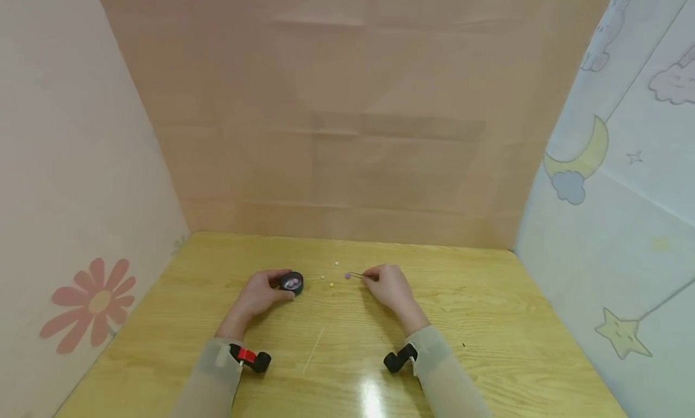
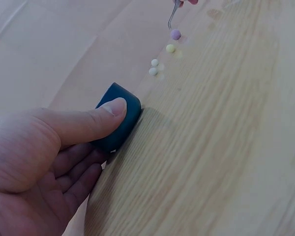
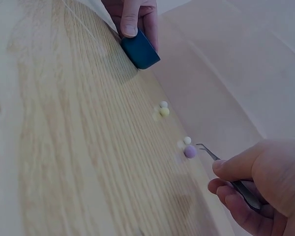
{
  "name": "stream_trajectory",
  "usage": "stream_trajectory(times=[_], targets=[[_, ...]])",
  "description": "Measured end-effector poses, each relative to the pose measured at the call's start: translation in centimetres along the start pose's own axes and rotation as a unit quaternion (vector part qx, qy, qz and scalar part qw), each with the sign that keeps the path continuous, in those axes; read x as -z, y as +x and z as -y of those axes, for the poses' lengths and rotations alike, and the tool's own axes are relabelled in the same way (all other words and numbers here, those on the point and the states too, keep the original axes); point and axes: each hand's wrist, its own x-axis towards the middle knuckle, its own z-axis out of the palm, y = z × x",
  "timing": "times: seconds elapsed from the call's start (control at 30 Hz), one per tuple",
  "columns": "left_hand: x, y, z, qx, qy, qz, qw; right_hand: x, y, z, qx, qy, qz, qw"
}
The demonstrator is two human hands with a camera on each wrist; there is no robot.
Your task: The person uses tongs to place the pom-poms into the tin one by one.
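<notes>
A small dark round cup [image 1: 292, 283] with a few pinkish-purple balls inside stands on the table, and my left hand [image 1: 257, 294] grips it between thumb and fingers. My right hand [image 1: 390, 285] pinches a pair of bent-tip tweezers [image 3: 243, 191]. In the right wrist view their tips are slightly parted, close beside a purple ball [image 3: 190, 151]; whether they touch it I cannot tell. Between the hands lie a yellow ball [image 1: 332, 285], a white ball [image 1: 336, 263] towards the back and another white ball [image 1: 323, 277] nearer the cup.
Behind the wooden table [image 1: 347, 345] rises a brown paper sheet [image 1: 347, 134]. Patterned walls stand at left and right. A thin pale line [image 1: 315, 347] runs along the tabletop in front of the balls, and a tiny dark speck [image 1: 464, 344] lies to the right.
</notes>
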Motion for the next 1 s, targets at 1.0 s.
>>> stream_trajectory(times=[1.0], targets=[[-0.43, -0.08, -0.59, -0.003, 0.005, 0.007, 1.0000, 0.29, -0.61, 0.04, 0.008, -0.028, 0.009, 0.9995]])
